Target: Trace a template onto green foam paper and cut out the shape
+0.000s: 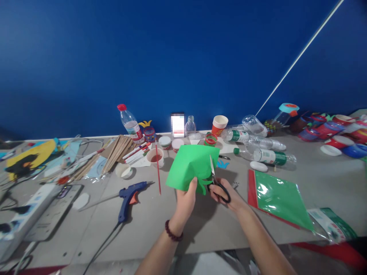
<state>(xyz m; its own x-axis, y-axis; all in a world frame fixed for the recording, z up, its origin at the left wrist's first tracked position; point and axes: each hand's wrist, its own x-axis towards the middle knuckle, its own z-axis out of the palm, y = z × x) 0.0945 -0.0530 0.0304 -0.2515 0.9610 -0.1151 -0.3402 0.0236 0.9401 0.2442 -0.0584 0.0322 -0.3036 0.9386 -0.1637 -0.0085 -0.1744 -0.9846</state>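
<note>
A bright green sheet (190, 164), bent and with curved cuts at its lower right, is gripped by my left hand (187, 198), the thumb pressed on its front. My right hand (225, 193) has its fingers in the black handles of a pair of scissors (212, 167). The blades point up and lie against the sheet's right part; how far apart they are is hard to tell. Behind the sheet's right edge lie a small blue paper crown shape (223, 164) and a black pen (224, 157).
To the left are a blue glue gun (131, 196), a paper cup (155, 157) with a red brush (158, 172) across it, wooden sticks (117, 152) and a power strip (27, 217). Rightward lie several plastic bottles (265, 143) and packed green sheets (282, 196). A phone (178, 126) stands by the blue wall.
</note>
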